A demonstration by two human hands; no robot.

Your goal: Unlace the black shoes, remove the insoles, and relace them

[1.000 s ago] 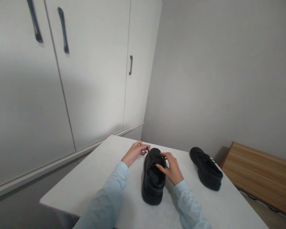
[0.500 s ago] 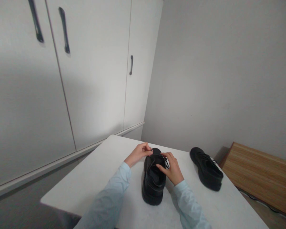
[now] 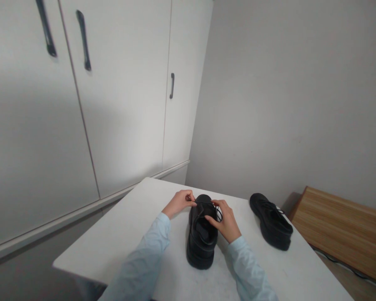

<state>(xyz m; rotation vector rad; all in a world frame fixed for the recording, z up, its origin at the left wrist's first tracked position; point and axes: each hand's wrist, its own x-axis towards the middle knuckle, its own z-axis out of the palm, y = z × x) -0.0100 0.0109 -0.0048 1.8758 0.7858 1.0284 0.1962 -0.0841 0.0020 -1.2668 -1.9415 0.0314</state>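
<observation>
And there it was, right in front of us: a black, thick-soled lace-up shoe (image 3: 200, 255), upright on the white, smooth-topped table (image 3: 122, 234), heel toward us, toe close to the far edge! Our left hand (image 3: 183, 202) had thumb and fingers pinched by the shoe's left side, on what looked like the thin black lace (image 3: 195, 202). Our right hand (image 3: 224, 219) gripped the right edge of the opening, thumb inside, fingers outside, with a lace loop (image 3: 219, 215) standing out beside it.

Good handling here, we judged, called for a fine pinch near the eyelets, a gentle pull along the lace's own line, and a firm right-hand brace so the sole didn't skid.

Now the edges! Beyond the toe we had only a thin strip of tabletop, so a forward shove was the risk. Leftward the top ran broad: there was our elbow room. To the right, well apart, a second black lace-up shoe (image 3: 271, 223) sat near the table's right edge, and past that stood a brown wood-grain board (image 3: 344, 230).
</observation>
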